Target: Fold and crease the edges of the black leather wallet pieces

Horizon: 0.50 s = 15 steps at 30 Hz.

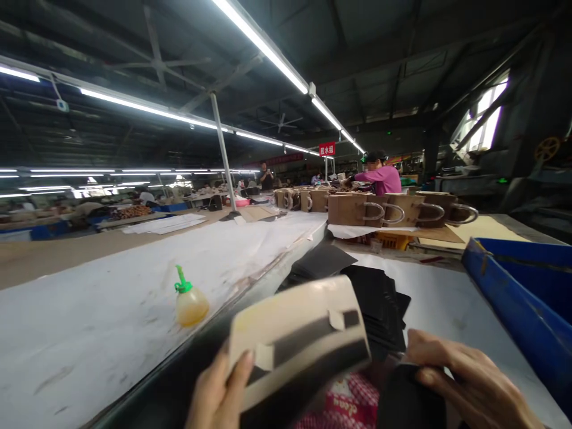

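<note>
My left hand [218, 387] grips the left end of a curved cream panel [292, 307], thumb on its face. Black bands and two small pale tabs mark this panel, which is tilted above my lap. Between the thumb and fingers of my right hand [469, 372] is a black sheet piece [410, 396], partly cut off by the bottom edge of the view. Just beyond both hands lies a fanned stack of black sheets [373, 298]. A red checked cloth [351, 402] shows below the panel.
On the white-covered table [111, 333] to the left stands a squeeze bottle [192, 307] with a green nozzle. Several brown bag bodies with looped handles [355, 210] line the bench ahead. A blue bin [513, 304] is at right. A person in purple [386, 179] works farther off.
</note>
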Tool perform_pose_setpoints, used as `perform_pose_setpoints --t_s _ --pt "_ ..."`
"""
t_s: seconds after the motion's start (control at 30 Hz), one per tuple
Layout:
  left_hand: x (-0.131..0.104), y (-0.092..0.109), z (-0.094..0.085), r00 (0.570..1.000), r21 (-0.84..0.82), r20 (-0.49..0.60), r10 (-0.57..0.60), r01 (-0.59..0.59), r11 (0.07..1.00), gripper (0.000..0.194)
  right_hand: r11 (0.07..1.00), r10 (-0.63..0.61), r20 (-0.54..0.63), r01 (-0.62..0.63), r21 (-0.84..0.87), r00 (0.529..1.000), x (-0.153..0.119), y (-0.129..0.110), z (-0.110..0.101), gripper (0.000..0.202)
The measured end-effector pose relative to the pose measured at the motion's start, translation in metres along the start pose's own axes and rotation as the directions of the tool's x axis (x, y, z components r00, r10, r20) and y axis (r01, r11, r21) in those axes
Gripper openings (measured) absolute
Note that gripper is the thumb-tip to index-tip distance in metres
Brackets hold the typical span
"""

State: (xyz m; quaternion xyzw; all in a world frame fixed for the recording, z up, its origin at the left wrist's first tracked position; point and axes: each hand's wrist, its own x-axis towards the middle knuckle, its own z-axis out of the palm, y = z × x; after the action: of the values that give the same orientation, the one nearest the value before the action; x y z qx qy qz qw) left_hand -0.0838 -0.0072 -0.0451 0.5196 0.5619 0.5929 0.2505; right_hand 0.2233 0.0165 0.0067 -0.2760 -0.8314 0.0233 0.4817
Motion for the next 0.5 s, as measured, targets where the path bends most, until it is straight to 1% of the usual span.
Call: perform_pose_setpoints --t_s 0.03,0.07,0.13,0.17,0.23,0.3,0.33,0.4,0.47,0.5 --pt "-0.001 -0.003 0.012 0.997 -0.012 0.059 -0.058 0.059 0.998 0.049 1.000 -0.007 0.014 0.007 -0.008 1.000 0.003 -0.004 0.004 0.020" --pt "-0.003 -0.006 0.024 0.984 -0.025 0.129 -0.123 0.128 0.992 0.052 1.000 -0.003 0.015 0.004 -0.031 1.000 0.005 -0.005 0.010 0.018" --pt "-0.006 -0.011 0.045 0.936 -0.064 0.278 -0.217 0.243 0.968 0.056 0.996 0.014 0.012 -0.012 -0.093 1.000 0.008 -0.005 0.024 0.018" --pt "-0.008 -0.012 0.052 0.913 -0.091 0.336 -0.231 0.276 0.957 0.057 0.993 0.020 0.007 -0.019 -0.119 1.000 0.007 -0.004 0.032 0.019" --pt "-0.013 -0.010 0.058 0.890 -0.152 0.406 -0.207 0.289 0.945 0.057 0.985 0.017 -0.015 -0.019 -0.172 1.000 0.005 -0.002 0.048 0.016" --pt "-0.017 -0.008 0.055 0.887 -0.185 0.419 -0.193 0.291 0.939 0.057 0.976 -0.003 -0.028 -0.003 -0.216 1.000 0.001 -0.004 0.059 0.013" --pt "-0.019 -0.008 0.053 0.890 -0.180 0.402 -0.215 0.307 0.935 0.057 0.977 -0.018 -0.010 0.016 -0.214 1.000 -0.002 -0.005 0.064 0.015" --pt "-0.024 -0.009 0.047 0.887 -0.152 0.351 -0.301 0.371 0.916 0.056 0.986 -0.055 0.080 0.067 -0.154 0.995 -0.005 -0.009 0.069 0.019" --pt "-0.028 -0.011 0.044 0.867 -0.138 0.307 -0.392 0.448 0.883 0.056 0.993 -0.079 0.179 0.093 -0.070 0.981 -0.008 -0.012 0.072 0.020" --pt "-0.030 -0.011 0.043 0.860 -0.144 0.296 -0.416 0.471 0.870 0.056 0.994 -0.091 0.202 0.102 -0.044 0.975 -0.008 -0.012 0.072 0.022"
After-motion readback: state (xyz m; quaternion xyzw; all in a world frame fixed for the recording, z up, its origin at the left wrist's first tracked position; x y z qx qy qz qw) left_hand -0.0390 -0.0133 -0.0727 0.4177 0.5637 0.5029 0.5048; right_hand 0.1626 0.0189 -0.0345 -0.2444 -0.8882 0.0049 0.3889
